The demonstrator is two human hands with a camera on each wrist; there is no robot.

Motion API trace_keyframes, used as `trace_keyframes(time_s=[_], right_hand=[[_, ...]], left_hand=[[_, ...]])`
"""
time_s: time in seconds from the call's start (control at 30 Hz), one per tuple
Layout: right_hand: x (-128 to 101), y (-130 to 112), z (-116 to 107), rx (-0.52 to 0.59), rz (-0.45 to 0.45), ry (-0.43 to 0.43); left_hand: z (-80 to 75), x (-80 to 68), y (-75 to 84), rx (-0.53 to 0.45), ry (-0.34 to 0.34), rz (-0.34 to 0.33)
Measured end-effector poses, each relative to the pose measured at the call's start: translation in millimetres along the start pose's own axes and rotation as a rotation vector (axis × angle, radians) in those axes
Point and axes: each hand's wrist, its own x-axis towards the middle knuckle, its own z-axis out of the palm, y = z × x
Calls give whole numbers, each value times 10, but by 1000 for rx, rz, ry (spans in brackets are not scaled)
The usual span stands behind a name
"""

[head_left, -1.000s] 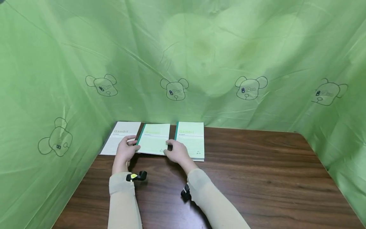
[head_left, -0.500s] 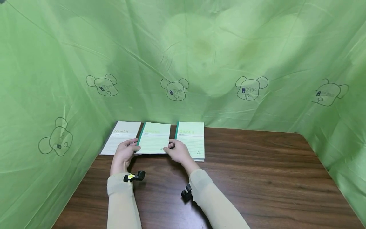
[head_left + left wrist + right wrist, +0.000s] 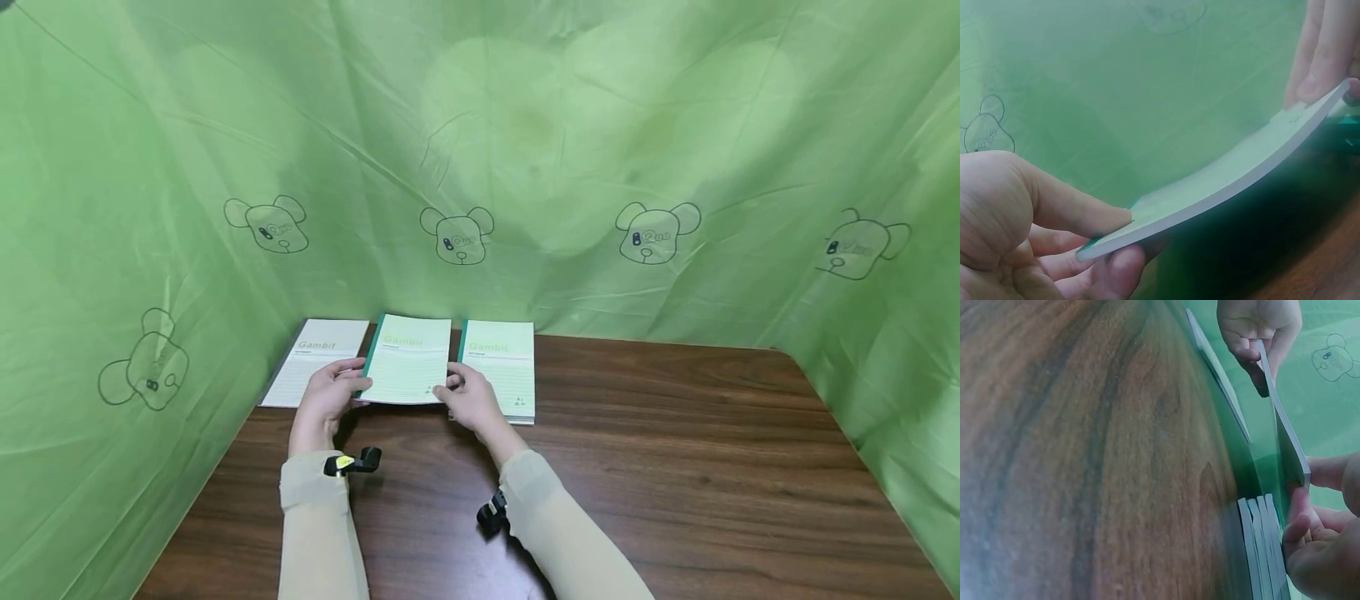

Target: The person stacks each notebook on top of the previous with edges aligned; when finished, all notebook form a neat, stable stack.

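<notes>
A notebook [image 3: 408,362] with a pale green cover and dark green spine is held up between both hands, raised off the table. My left hand [image 3: 322,404] pinches its spine side near the lower corner, thumb on top and fingers beneath. At the opposite lower corner, my right hand [image 3: 474,402] grips it the same way. In the left wrist view the notebook [image 3: 1229,178] sags into a curve between the hands. A greyish-white notebook [image 3: 307,371] lies to the left, partly behind the left hand. To the right is a stack of green-spined notebooks [image 3: 510,358].
The right wrist view shows several notebooks layered in the stack [image 3: 1263,550], right beside the right hand. All lie along the far edge of the brown wooden table [image 3: 675,467]. Green cloth walls [image 3: 555,283] printed with bear heads enclose the back and sides.
The middle notebook has risen from the table, its far edge moving up in view and slightly right. Both hands have kept hold of its lower corners; the other notebooks stay put.
</notes>
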Motion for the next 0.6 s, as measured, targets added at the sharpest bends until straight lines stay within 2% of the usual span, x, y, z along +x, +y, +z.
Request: trace_keyframes(time_s=[0.37, 0.6], right_hand=[[-167, -1, -129, 174, 0, 51], [-286, -83, -265, 190, -6, 72]], left_hand=[[137, -21, 113, 30, -25, 20], [246, -65, 216, 26, -62, 36]])
